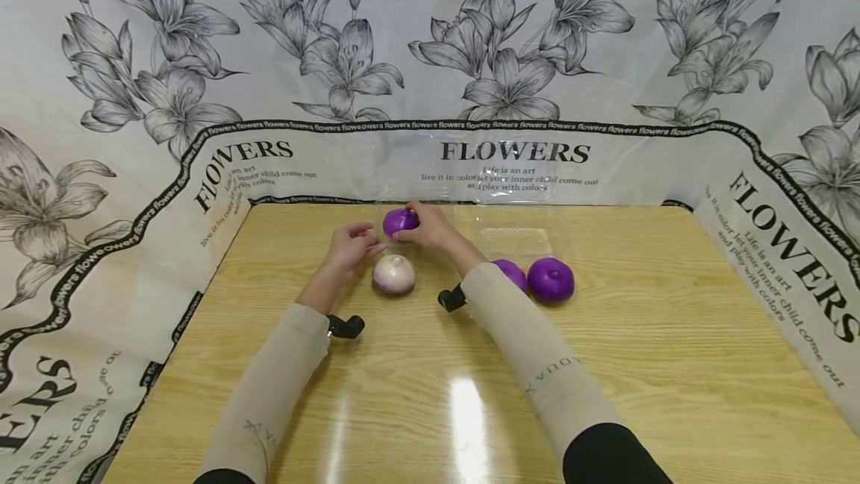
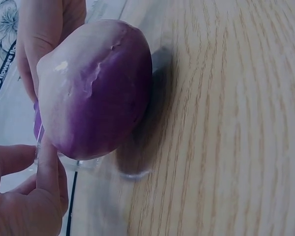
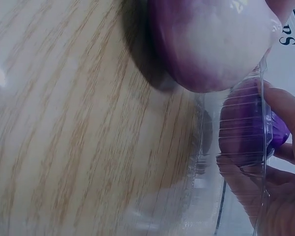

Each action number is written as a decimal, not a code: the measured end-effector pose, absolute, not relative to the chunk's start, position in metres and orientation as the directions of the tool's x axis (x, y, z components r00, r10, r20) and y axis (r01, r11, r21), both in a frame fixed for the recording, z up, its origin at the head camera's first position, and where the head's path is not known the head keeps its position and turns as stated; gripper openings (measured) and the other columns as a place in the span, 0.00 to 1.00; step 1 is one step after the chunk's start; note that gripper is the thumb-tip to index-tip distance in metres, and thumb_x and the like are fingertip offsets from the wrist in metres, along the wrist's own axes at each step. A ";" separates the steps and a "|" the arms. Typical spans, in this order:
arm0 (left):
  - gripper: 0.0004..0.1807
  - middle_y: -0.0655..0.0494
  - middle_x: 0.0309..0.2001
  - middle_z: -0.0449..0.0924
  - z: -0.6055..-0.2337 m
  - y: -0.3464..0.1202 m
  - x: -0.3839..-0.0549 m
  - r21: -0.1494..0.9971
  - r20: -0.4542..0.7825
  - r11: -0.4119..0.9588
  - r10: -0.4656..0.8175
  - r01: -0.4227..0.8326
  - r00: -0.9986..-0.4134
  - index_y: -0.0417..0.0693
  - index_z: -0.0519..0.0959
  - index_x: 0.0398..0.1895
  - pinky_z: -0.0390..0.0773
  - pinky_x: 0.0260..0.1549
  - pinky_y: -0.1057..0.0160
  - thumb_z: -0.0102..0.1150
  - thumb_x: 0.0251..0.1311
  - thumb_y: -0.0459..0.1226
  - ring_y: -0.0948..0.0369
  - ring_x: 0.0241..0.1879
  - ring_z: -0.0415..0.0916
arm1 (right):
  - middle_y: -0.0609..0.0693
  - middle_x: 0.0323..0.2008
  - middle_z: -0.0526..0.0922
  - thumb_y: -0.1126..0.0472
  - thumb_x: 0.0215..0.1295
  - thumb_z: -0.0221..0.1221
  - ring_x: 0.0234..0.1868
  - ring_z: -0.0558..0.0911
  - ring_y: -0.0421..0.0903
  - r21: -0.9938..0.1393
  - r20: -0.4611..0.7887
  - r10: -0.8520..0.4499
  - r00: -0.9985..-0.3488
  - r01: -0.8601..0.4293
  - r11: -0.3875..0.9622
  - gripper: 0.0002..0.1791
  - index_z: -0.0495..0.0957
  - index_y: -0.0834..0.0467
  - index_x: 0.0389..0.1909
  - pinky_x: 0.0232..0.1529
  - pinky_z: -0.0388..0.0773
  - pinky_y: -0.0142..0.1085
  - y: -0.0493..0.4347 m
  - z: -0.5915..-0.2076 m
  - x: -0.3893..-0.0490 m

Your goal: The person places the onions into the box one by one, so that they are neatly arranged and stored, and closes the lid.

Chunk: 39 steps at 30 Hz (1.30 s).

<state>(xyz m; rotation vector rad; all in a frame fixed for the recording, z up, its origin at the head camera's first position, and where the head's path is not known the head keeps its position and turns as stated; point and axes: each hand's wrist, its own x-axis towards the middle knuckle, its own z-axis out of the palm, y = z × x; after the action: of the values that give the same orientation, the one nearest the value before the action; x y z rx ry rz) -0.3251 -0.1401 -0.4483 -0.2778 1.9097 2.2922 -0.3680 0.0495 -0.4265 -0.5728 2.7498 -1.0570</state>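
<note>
My right hand (image 1: 433, 226) holds a purple onion (image 1: 398, 222) between thumb and fingers. In the right wrist view this onion shows through the ribbed wall of a clear plastic box (image 3: 199, 196), and the hand reaches over the rim. My left hand (image 1: 351, 246) pinches the box's near left edge with thumb and finger, as the left wrist view shows. On the table just in front of the box sits a white-and-purple onion (image 1: 393, 275), stem up, which hides part of the box in both wrist views.
A second clear box (image 1: 558, 234) stands open at the back right, its lid raised. Two more purple onions lie before it: one (image 1: 552, 279) in full view, another (image 1: 512, 273) partly behind my right sleeve. Flower-printed cloth (image 1: 376, 163) walls the wooden table (image 1: 672, 364).
</note>
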 end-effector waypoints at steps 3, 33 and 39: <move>0.27 0.40 0.56 0.66 -0.448 -0.140 -0.326 0.955 -0.241 -0.179 -0.006 -0.236 -0.971 0.28 0.64 0.72 0.80 0.62 0.59 0.49 0.69 0.20 0.51 0.52 0.77 | 0.64 0.65 0.75 0.52 0.64 0.71 0.64 0.76 0.59 -0.663 -0.004 -0.395 -0.919 -0.293 0.689 0.39 0.66 0.64 0.70 0.68 0.76 0.49 0.048 -0.427 -0.369; 0.27 0.43 0.55 0.66 -0.448 -0.140 -0.327 0.953 -0.242 -0.190 -0.007 -0.236 -0.970 0.28 0.64 0.72 0.79 0.63 0.58 0.49 0.70 0.20 0.56 0.46 0.78 | 0.62 0.71 0.69 0.50 0.62 0.72 0.70 0.70 0.59 -0.624 -0.019 -0.317 -0.948 -0.236 0.744 0.45 0.64 0.63 0.73 0.73 0.69 0.52 0.039 -0.419 -0.365; 0.26 0.43 0.52 0.66 -0.448 -0.141 -0.330 0.951 -0.240 -0.200 -0.004 -0.235 -0.971 0.27 0.64 0.71 0.79 0.63 0.58 0.49 0.70 0.20 0.52 0.49 0.78 | 0.62 0.72 0.68 0.50 0.61 0.73 0.72 0.68 0.59 -0.608 0.001 -0.322 -0.947 -0.256 0.751 0.46 0.63 0.63 0.74 0.75 0.67 0.53 0.045 -0.404 -0.353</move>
<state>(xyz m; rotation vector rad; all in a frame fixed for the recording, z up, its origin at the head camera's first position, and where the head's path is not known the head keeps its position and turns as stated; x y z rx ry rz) -0.3295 -0.1408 -0.4480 -0.2850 1.8836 2.3065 -0.3534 0.0452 -0.4043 -0.4705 2.8419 -0.9637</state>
